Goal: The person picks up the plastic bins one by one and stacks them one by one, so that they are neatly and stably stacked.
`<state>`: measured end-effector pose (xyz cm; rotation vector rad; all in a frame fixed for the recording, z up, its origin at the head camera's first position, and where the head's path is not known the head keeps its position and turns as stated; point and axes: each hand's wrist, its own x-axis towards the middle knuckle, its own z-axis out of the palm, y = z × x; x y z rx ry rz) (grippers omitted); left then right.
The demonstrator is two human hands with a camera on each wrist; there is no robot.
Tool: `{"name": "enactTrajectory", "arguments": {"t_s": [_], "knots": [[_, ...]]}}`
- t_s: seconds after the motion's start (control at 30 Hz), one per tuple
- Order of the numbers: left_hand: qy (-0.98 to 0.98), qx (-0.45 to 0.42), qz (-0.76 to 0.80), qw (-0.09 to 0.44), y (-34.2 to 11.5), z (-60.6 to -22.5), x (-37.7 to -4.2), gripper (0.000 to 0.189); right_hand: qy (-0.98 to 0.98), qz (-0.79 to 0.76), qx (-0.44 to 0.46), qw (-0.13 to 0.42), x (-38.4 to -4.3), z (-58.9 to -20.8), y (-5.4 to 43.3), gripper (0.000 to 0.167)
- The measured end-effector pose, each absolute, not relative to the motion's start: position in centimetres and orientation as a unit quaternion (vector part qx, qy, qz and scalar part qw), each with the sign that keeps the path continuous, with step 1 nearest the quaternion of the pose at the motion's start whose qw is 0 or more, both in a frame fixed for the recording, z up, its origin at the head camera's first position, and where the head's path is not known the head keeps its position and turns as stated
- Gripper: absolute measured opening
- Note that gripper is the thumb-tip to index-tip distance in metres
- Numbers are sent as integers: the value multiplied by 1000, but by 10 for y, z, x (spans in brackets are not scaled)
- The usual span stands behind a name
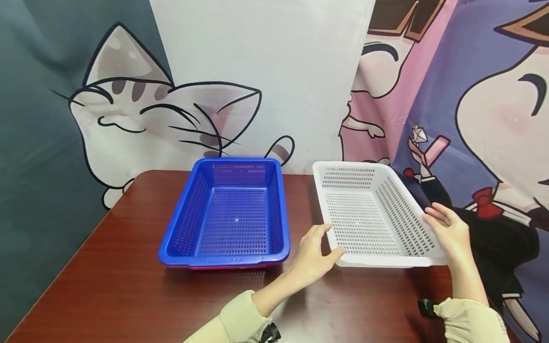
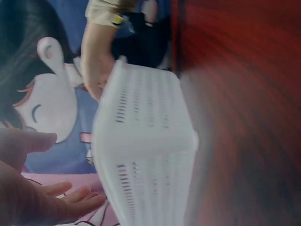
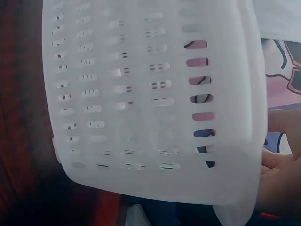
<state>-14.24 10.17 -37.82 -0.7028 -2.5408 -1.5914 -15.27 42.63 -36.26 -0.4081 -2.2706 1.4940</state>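
Observation:
A white perforated plastic basket (image 1: 358,221) stands at the right side of the table. At its front left corner is my left hand (image 1: 315,255), thumb and fingers spread apart. In the left wrist view that hand (image 2: 47,193) appears beside the basket's rim (image 2: 106,146) with nothing between its fingers. My right hand (image 1: 452,233) is at the basket's right rim, its fingers loosely extended. The right wrist view shows only part of this hand (image 3: 282,160) behind the rim; whether it touches the rim I cannot tell.
A blue perforated basket (image 1: 237,260) stands on the left of the reddish-brown table (image 1: 107,276). A strip of red (image 1: 227,267) shows beneath its front rim. Behind the table hangs a cloth backdrop (image 1: 266,57) with cartoon figures.

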Motion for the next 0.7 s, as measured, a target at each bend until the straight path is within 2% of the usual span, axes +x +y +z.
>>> {"name": "enactTrajectory", "arguments": {"t_s": [0.23, 0.37, 0.53, 0.7], "knots": [[-822, -199, -533, 25, 111, -390, -152, 54, -818, 510, -166, 207, -156, -370, 427, 54], [-816, -179, -549, -2, 117, -394, -158, 66, -833, 483, -179, 202, -159, -374, 431, 55], [-805, -157, -570, -48, 124, -401, -163, 81, -876, 410, -199, 157, -156, -375, 437, 59], [-771, -144, -616, -73, 128, -407, -167, 85, -889, 407, -186, 101, -151, -379, 446, 62]]}}
